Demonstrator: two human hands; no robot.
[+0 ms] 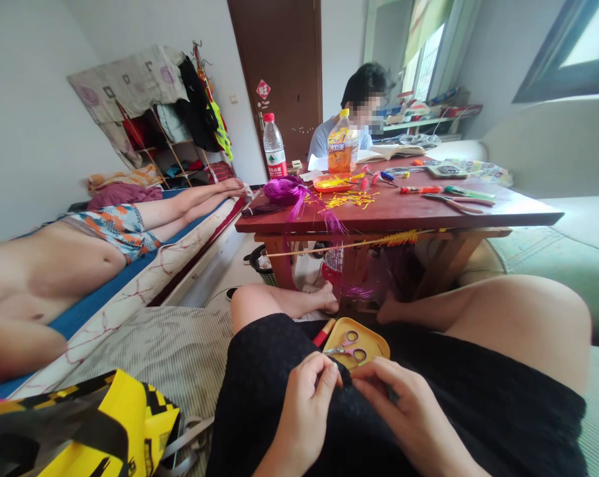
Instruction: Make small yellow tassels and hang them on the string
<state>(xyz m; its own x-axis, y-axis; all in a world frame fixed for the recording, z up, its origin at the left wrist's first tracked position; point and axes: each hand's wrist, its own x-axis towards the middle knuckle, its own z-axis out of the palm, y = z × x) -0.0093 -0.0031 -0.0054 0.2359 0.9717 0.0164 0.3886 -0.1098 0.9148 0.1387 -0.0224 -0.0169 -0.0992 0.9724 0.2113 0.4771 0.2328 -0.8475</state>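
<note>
My left hand (304,411) and my right hand (403,407) rest on my lap over black cloth (279,371), fingertips meeting in a pinch. Both are closed on something too small to make out. Just beyond my fingers lies a yellow tray (374,341) holding small scissors (346,348) with pink handles. A red-handled tool (323,332) leans at the tray's left edge.
A low red table (393,212) stands ahead with purple fibres (284,190), yellow strands (352,199), bottles (274,149), pens and pliers; a string (349,245) stretches under its edge. A person sits behind it reading. Another person lies on a bed (81,311) at left. A yellow bag (105,430) sits near left.
</note>
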